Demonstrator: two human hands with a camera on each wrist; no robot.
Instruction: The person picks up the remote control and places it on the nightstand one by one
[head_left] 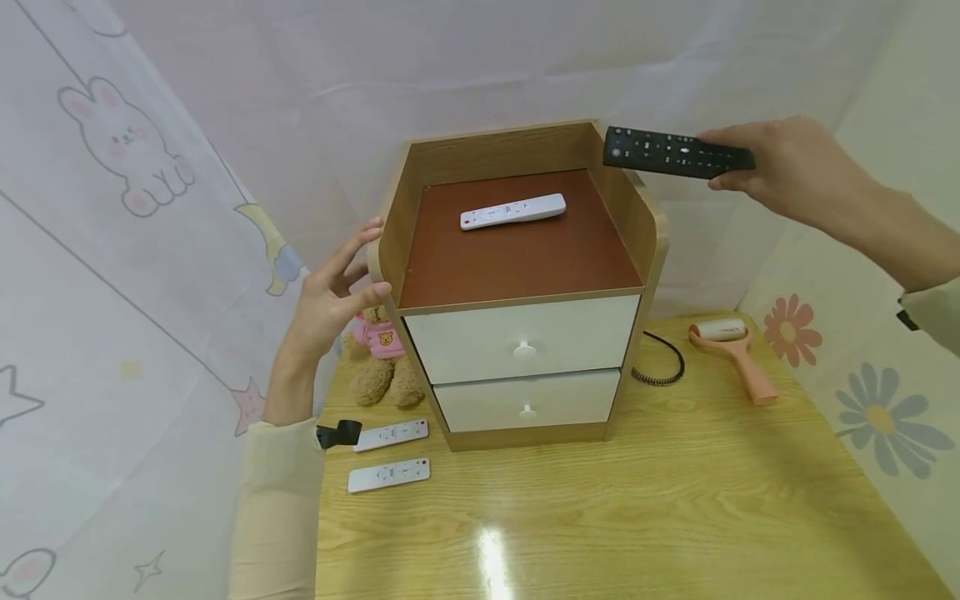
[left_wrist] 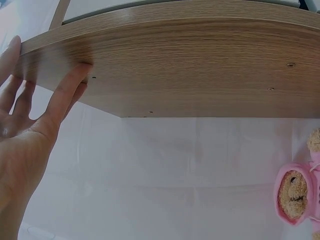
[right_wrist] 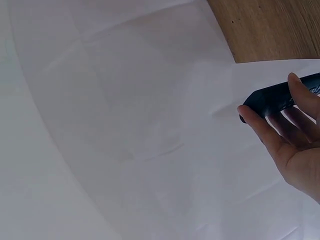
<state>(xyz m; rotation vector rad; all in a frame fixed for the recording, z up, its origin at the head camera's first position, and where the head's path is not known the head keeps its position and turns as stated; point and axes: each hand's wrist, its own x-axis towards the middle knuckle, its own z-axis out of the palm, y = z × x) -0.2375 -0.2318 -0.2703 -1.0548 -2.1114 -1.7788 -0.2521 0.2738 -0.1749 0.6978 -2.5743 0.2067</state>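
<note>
pale sheets point(head_left: 465, 67), printed at the sides with a rabbit point(head_left: 123, 150) and flowers point(head_left: 877, 419), stand round a yellow wood-grain table point(head_left: 645, 500). on it sits a small wooden cabinet point(head_left: 480, 350) with two white-fronted drawers, taken here as the clock's centre in the head view. at 2 o'clock the right hand point(head_left: 795, 167) pinches a black remote point(head_left: 667, 153) between thumb and fingers near one end, holding it in the air, buttons showing, its free end toward 9 o'clock. the left hand point(head_left: 326, 304), at 9 o'clock, has its fingers spread, fingertips touching the cabinet's side panel. one white remote point(head_left: 513, 212) lies on the brown top. a teddy bear point(head_left: 386, 350) sits at 8 o'clock, partly hidden; two more white remotes point(head_left: 390, 475) lie at 7. at 4 o'clock are a coiled black cord point(head_left: 660, 381) and, farther out, an orange-handled roller point(head_left: 753, 375).
</note>
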